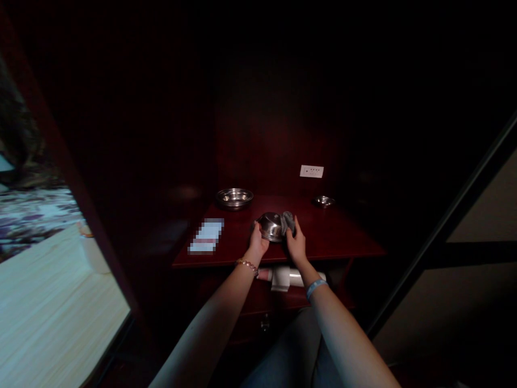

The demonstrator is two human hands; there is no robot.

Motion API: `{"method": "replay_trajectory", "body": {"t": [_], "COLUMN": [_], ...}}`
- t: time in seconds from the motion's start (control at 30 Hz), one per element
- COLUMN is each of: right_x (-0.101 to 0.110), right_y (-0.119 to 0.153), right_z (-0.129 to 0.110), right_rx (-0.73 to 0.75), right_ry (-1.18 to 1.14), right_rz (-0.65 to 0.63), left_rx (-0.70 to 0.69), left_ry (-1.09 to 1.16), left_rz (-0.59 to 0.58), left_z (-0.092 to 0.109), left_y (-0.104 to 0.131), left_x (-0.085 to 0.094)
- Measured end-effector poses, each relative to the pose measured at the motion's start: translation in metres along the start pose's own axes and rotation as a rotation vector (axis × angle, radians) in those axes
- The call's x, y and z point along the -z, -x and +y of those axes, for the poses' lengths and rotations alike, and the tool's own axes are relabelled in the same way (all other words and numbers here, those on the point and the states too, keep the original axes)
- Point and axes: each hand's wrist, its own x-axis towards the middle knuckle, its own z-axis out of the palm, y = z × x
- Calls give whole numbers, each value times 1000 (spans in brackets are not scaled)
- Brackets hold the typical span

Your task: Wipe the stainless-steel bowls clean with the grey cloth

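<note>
Between my hands is a shiny metal bowl (271, 227), tipped so that its underside faces up toward me. My left hand (257, 241) grips its left rim, with a beaded bracelet on the wrist. On the bowl's right side, my right hand (297, 242) presses a grey cloth (287, 222) against the metal; a light blue band circles that wrist. Behind to the left, several nested metal bowls or one with a layered rim, a wide metal bowl (235, 198), rests on the dark red shelf (339, 240). A small metal dish (324, 202) stands at the back right.
A pixelated flat item (206, 236) lies on the shelf's left part. A white socket panel (312, 171) is on the back wall. Under the shelf is a white cylindrical object (296, 277), above a drawer knob (265, 323). A light wooden table (52, 291) stands left of the cabinet side.
</note>
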Motion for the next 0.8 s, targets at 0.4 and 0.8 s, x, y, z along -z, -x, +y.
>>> {"method": "replay_trajectory", "body": {"t": [0.4,0.8], "right_x": [1,-10], "right_y": [9,-4], "right_z": [-14,-43], "right_rx": [410,577], "right_ry": [255,478], "right_rz": [-243,-462], "left_rx": [-19,-40], "left_ry": [39,78], "left_rz": [-31,-28], "left_z": [-2,-4], "left_y": [3,3], "left_x": [-3,-3]}}
